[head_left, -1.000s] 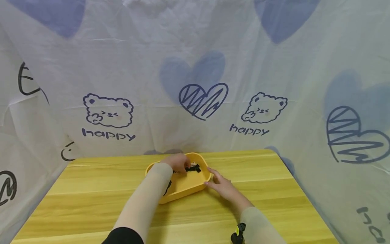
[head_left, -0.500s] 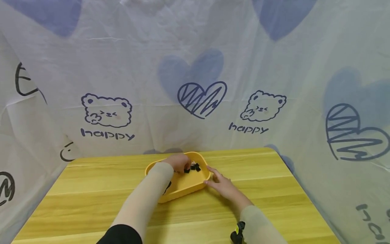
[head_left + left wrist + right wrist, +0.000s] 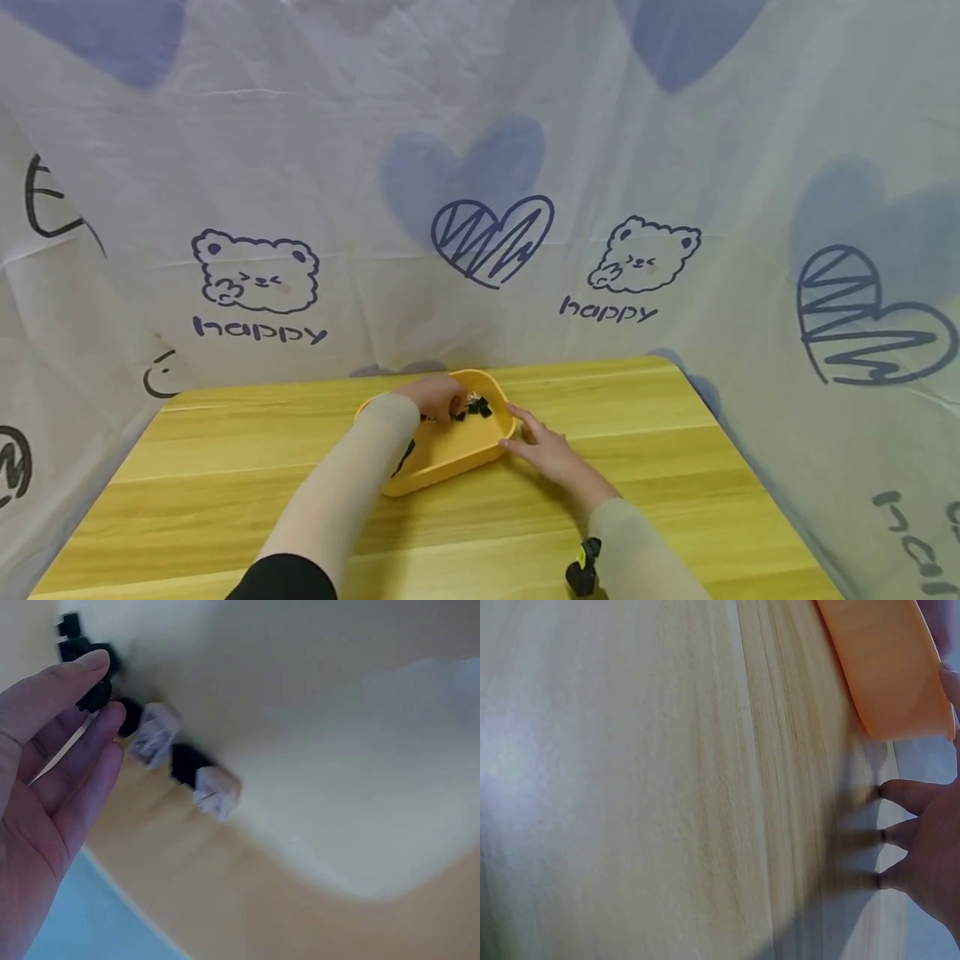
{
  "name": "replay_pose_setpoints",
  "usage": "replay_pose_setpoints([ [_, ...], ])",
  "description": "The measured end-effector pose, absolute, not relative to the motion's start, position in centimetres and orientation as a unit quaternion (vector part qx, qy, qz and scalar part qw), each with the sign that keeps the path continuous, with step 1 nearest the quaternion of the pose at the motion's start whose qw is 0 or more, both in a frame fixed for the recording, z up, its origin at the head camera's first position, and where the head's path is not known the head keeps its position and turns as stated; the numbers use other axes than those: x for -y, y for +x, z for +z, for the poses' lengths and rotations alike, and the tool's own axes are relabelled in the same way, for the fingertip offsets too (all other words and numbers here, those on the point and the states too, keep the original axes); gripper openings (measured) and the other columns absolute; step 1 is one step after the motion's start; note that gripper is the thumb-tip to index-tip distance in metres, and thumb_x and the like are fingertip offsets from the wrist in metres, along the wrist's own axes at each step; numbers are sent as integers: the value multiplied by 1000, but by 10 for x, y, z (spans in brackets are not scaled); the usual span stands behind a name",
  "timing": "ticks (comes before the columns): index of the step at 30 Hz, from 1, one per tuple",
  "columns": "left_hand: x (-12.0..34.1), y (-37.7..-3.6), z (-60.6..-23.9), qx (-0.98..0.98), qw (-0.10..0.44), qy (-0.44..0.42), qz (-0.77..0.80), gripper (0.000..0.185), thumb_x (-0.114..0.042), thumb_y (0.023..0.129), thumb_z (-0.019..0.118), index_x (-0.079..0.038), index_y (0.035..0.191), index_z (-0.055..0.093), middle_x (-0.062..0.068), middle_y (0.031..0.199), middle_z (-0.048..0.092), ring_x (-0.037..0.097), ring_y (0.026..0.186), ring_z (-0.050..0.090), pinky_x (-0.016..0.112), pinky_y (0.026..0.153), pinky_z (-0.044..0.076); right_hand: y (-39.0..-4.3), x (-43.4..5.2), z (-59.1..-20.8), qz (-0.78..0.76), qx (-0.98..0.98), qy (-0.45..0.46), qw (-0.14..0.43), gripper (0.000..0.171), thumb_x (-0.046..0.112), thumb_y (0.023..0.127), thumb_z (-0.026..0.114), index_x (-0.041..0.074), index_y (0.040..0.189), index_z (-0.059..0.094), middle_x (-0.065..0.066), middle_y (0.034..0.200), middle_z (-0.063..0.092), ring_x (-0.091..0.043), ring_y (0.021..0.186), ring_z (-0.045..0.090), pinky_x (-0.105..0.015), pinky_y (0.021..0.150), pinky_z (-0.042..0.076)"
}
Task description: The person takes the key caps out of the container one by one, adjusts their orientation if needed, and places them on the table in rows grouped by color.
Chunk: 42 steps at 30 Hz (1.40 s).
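A yellow tray [image 3: 450,475] stands near the table's far edge. My left hand [image 3: 433,395] reaches into it. In the left wrist view, the left thumb [image 3: 91,663] and fingers pinch a small black piece [image 3: 96,651], partly covered by the thumb. Beside it lie two small black blocks with clear, whitish ends [image 3: 216,793]; their exact kind is not plain. Several such dark pieces [image 3: 477,407] sit right of the left fingers in the head view. My right hand [image 3: 551,454], fingers spread, touches the tray's right corner; the right wrist view shows three fingertips on the table.
The wooden table [image 3: 637,450] spreads around the tray. A pale printed cloth [image 3: 420,308] hangs right behind its far edge. A black device [image 3: 582,568] sits at the right wrist, and a dark object [image 3: 403,458] shows beside the left sleeve, partly hidden.
The dark pieces by the left fingers have shifted and lie more apart. Both hands keep nearly the same places at the tray; the head view has drifted slightly.
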<state>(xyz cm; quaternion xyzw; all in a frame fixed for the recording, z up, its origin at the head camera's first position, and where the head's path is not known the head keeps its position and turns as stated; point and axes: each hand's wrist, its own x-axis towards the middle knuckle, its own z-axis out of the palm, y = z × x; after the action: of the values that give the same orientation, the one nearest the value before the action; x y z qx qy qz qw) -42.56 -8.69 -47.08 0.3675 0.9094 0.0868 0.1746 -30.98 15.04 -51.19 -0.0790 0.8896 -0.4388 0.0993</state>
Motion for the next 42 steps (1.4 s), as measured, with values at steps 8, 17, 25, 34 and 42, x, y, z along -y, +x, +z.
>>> replay_pose_setpoints([
  [8,88,-417,-451,-907,177,360,126,22,-8,81,79,-10,101,71,-2,93,65,11,83,57,28,74,51,-312,-149,-505,-437,-889,-72,115,66,50,94,57,37,153,30,-21,147,40,-45,137,31,-68,108,9],
  [17,92,-400,-436,-894,172,373,178,24,-7,83,77,-10,108,75,1,107,69,14,90,63,25,74,52,-318,-146,-503,-454,-879,-54,134,64,43,96,55,39,153,28,-22,147,41,-44,136,33,-66,108,17],
  [25,93,-380,-427,-881,168,385,219,22,-9,84,77,-11,106,76,4,106,71,12,90,66,26,78,53,-322,-142,-504,-460,-876,-63,130,63,35,97,51,32,155,26,-20,146,43,-44,136,33,-68,105,-11],
  [34,98,-350,-424,-868,141,362,310,18,-10,83,78,-12,101,77,-4,96,68,8,82,64,25,75,53,-321,-141,-506,-449,-882,-68,127,63,36,98,48,31,156,24,-19,146,44,-46,134,35,-69,104,-11],
  [42,95,-320,-430,-871,97,297,379,15,-16,82,79,-10,97,77,-5,90,71,7,78,66,25,71,54,-317,-142,-508,-445,-884,-77,125,63,38,100,46,33,156,19,-14,149,40,-43,138,29,-67,105,-12],
])
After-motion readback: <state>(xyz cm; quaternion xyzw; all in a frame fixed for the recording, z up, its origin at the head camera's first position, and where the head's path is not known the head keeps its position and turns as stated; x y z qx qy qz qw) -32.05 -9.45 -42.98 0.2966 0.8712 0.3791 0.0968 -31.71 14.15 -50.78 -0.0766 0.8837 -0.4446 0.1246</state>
